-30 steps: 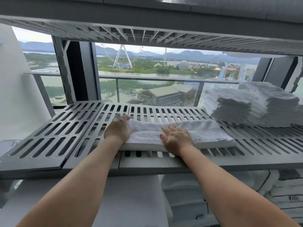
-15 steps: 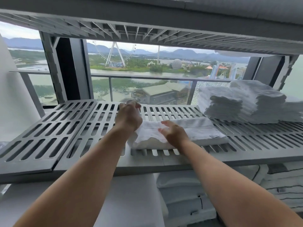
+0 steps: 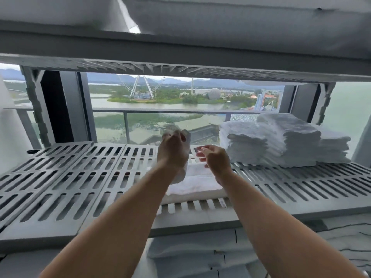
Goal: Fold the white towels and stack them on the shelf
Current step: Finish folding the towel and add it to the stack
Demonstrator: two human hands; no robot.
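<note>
Left grip [image 3: 173, 152]: fingers curled round one end of the white towel [image 3: 197, 184], holding that end raised above the shelf [image 3: 70, 177]; cloth shows past the knuckles and hangs down under the wrist. Right grip [image 3: 215, 160]: hovers just right of the left one, above the towel, fingers [image 3: 200, 151] loosely curled with the tips pointing left. No cloth visible between them, though the tips are slightly blurred.

Towel position: lower centre of frame, lying along the front edge of the shelf. The flat part sits between the two forearms, partly covered by them. It shows a lengthwise fold.

Shelf: grey, slotted panels, spanning the full width of the frame. Bare slots to the left of the towel.

Folded towel stack [image 3: 281, 141]: white, at right of frame toward the back of the same shelf, well apart from the held towel. It appears to be several piles side by side at different heights.

Upper shelf [image 3: 180, 47]: same grey type, across the top of the frame, carrying white bedding [image 3: 230, 13].

Below the working shelf: more white linen [image 3: 200, 255], lower centre and lower right.

Background: window with a railing [image 3: 160, 111]; outside are water, greenery and a Ferris wheel [image 3: 140, 87] in the upper centre.
</note>
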